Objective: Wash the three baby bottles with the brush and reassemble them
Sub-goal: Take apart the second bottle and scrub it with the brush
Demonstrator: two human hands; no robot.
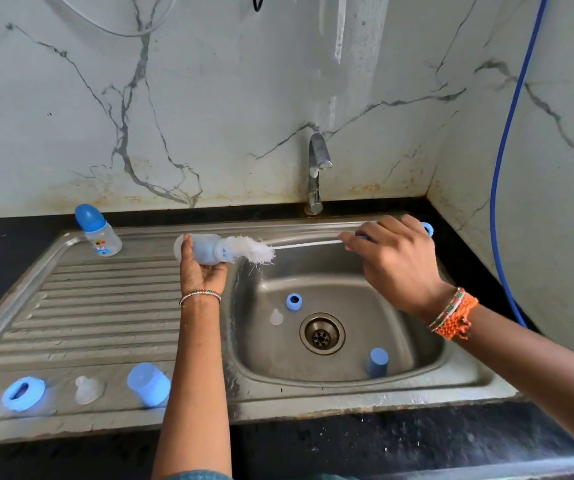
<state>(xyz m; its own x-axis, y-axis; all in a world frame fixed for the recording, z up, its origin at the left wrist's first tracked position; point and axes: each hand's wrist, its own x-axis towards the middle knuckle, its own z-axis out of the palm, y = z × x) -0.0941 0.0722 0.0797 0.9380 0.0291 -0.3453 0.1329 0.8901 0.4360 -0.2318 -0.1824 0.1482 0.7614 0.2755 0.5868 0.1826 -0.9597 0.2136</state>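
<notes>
Marble-veined wall backs a steel sink (313, 393). Over the sink's left rim the left hand (202, 271) cups an open bottle (206, 249) sideways; it looks light, likely slippery when wet, best gripped round the body. The right hand (393, 258) pinches the brush (278, 245) handle, floppy bristles at the bottle's mouth. Counted: two bottles, two caps, two rings, two teats.

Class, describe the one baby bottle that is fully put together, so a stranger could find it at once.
Start at the steel sink unit and look to the far left corner of its ribbed draining board. There stands the assembled bottle, upright near the wall. Unlike the loose parts around, it wears its blue domed cap.
</notes>
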